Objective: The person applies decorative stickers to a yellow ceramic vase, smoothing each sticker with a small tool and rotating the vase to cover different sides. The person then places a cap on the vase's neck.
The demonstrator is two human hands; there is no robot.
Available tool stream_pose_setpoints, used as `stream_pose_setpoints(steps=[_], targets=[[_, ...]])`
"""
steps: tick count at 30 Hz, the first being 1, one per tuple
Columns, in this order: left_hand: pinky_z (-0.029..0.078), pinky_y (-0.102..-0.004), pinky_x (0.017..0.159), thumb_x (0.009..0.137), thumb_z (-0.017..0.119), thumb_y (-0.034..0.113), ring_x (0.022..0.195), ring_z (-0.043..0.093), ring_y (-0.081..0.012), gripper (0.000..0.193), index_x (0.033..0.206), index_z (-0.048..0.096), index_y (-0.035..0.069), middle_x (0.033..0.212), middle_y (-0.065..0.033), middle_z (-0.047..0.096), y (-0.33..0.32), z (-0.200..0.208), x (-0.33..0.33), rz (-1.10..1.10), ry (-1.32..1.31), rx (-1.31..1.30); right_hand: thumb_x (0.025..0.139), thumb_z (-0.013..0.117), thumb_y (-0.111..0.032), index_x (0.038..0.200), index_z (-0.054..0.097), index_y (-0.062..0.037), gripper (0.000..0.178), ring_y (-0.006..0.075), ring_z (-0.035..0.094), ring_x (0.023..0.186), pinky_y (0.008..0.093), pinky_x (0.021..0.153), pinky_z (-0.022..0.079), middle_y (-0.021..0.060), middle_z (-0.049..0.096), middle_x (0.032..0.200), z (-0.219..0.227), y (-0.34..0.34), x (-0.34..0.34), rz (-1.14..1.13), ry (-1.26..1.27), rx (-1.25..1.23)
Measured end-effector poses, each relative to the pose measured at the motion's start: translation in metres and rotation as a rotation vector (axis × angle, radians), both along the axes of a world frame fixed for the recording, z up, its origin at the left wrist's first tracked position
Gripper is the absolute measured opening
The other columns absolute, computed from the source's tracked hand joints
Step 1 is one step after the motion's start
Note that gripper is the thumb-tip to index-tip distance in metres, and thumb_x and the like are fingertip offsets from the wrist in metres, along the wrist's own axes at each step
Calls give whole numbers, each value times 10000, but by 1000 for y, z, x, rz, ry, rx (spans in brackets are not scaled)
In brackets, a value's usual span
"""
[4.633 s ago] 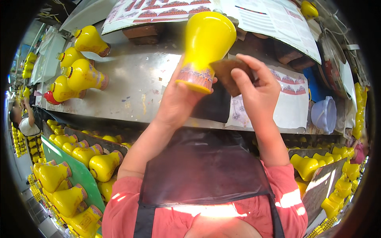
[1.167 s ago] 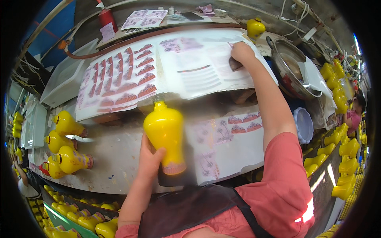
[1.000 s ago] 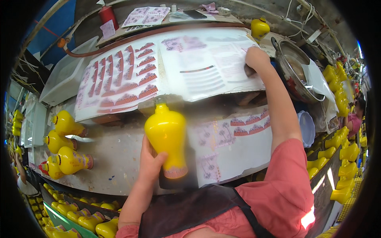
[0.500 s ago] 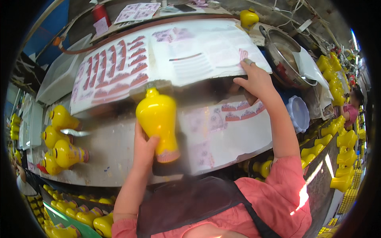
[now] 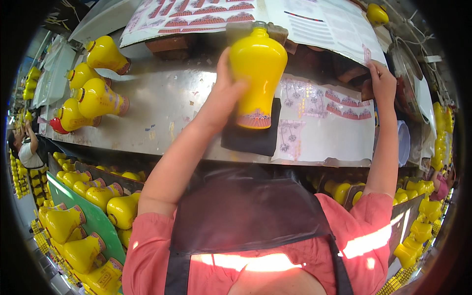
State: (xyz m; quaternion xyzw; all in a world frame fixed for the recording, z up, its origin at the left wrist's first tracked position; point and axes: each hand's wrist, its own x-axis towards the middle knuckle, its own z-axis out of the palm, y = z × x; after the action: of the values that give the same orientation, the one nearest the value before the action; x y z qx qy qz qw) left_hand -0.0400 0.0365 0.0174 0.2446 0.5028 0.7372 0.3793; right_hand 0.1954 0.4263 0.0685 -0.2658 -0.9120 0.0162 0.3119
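Observation:
My left hand (image 5: 229, 91) is wrapped round the left side of a glossy yellow vase (image 5: 258, 64). The vase has a narrow neck, broad shoulders and a patterned band round its foot. Its neck lies by a brown block (image 5: 279, 35), and its foot is over a black cloth (image 5: 248, 140); whether it rests on either I cannot tell. At the near right corner of a white board (image 5: 314, 37), my right hand (image 5: 383, 81) pinches at a small pink-red decal (image 5: 367, 52). Printed decal sheets (image 5: 189, 14) lie on the board's left part.
Several yellow vases (image 5: 101, 96) lie at the table's left, a red object (image 5: 58, 126) beside them. Another decal sheet (image 5: 322, 135) is at the table's right. A metal pan (image 5: 409, 64) and pale basin (image 5: 403, 142) stand beyond. Racks of vases (image 5: 123, 211) flank me. Other people are far off.
The view has shifted, so the table sits higher and further left. My right hand's fingers have drawn together at the decal. My left hand still holds the vase.

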Motion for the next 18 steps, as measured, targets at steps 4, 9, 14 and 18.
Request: stream_pose_setpoints(steps=[4, 9, 14, 18], targets=[[336, -405, 1198, 1001, 670, 203, 1434, 441, -260, 875, 1665, 104, 142, 1571, -129, 417, -1, 0, 2, 1, 101, -34, 1016, 656, -280, 1070, 770, -22, 287, 147, 696, 631, 278, 630, 534, 112, 754, 799, 38, -42, -23, -97, 24, -895], [302, -415, 1220, 970, 697, 176, 1469, 394, -275, 921, 1663, 95, 99, 1589, -148, 390, 1, 4, 0, 6, 159, -61, 1045, 629, -271, 1094, 707, 47, 331, 136, 519, 314, 246, 316, 354, 118, 742, 766, 88, -137, -81, 203, 36, -1264], [279, -427, 1231, 956, 691, 173, 1510, 327, -282, 919, 1664, 110, 96, 1622, -163, 328, -3, 24, 0, 60, 261, -120, 1032, 667, -206, 1102, 747, -18, 216, 147, 572, 355, 260, 352, 430, 48, 646, 579, 106, -206, -96, 342, 115, -1121], [273, -428, 1227, 936, 713, 208, 1511, 312, -268, 906, 1654, 175, 78, 1611, -178, 332, 0, 39, -13, 77, 105, -15, 789, 761, -98, 1065, 744, -114, 277, 197, 583, 563, 327, 493, 474, 21, 555, 716, 64, -232, -107, 723, 10, 283]])
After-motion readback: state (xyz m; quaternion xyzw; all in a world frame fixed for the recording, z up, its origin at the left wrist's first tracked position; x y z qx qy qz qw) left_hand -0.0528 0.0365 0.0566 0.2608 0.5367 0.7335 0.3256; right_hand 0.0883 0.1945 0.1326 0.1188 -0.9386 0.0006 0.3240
